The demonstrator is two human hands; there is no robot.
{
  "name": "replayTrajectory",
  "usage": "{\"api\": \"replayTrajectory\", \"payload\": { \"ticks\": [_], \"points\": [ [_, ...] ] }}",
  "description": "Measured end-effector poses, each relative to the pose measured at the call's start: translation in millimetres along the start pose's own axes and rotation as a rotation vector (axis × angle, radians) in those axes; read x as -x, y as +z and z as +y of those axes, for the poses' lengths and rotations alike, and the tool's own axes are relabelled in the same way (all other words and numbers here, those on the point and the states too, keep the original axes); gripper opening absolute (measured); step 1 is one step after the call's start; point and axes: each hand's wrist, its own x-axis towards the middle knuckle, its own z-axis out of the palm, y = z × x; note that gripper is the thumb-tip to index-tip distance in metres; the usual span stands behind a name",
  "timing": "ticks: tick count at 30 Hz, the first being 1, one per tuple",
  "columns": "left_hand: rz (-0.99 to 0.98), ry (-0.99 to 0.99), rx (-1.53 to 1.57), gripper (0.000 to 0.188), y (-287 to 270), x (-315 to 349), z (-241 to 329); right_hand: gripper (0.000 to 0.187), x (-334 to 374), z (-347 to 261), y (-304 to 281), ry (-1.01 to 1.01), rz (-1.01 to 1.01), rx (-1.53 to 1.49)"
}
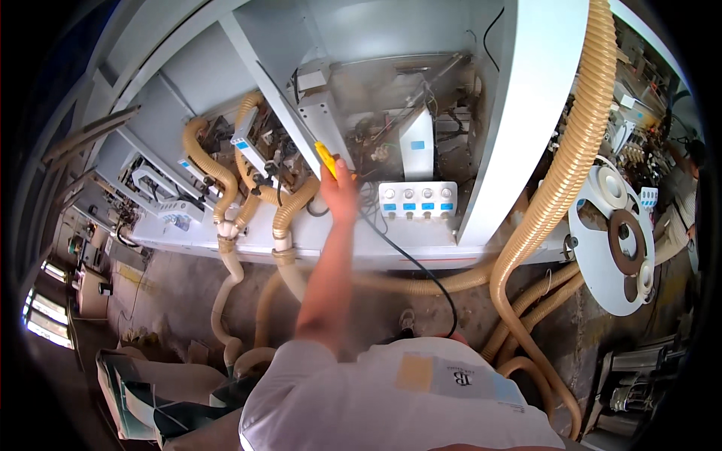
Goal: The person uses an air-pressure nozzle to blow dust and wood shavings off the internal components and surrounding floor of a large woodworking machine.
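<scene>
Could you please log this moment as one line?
Left hand: grip closed on yellow tool | black hose: curving down rightward | right hand: not clearly visible | nearby: white control panel

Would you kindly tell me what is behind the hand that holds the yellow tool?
Past the left hand and yellow tool, a slanted white post and dusty machinery can be seen. Whatever lies directly behind the hand is covered.

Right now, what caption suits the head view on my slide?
Left hand holding a yellow handheld tool before a white metal machine with ribbed tan hoses.
</scene>
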Motion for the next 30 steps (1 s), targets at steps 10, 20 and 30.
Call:
{"api": "replayTrajectory", "payload": {
  "ticks": [10, 20, 30],
  "points": [
    [-0.634, -0.852, 0.055, 0.055, 7, 142, -107, 0.034, 13, -4, 0, 0.024, 0.047, -0.007],
    [-0.990, -0.910, 0.366, 0.063, 87, 152, -102, 0.035, 29, -11, 3, 0.069, 0.113, -0.004],
    [-0.900, -0.974, -0.323, 0.053, -72, 251, -270, 0.035, 32, -13, 12, 0.090, 0.143, -0.046]
  ]
}}
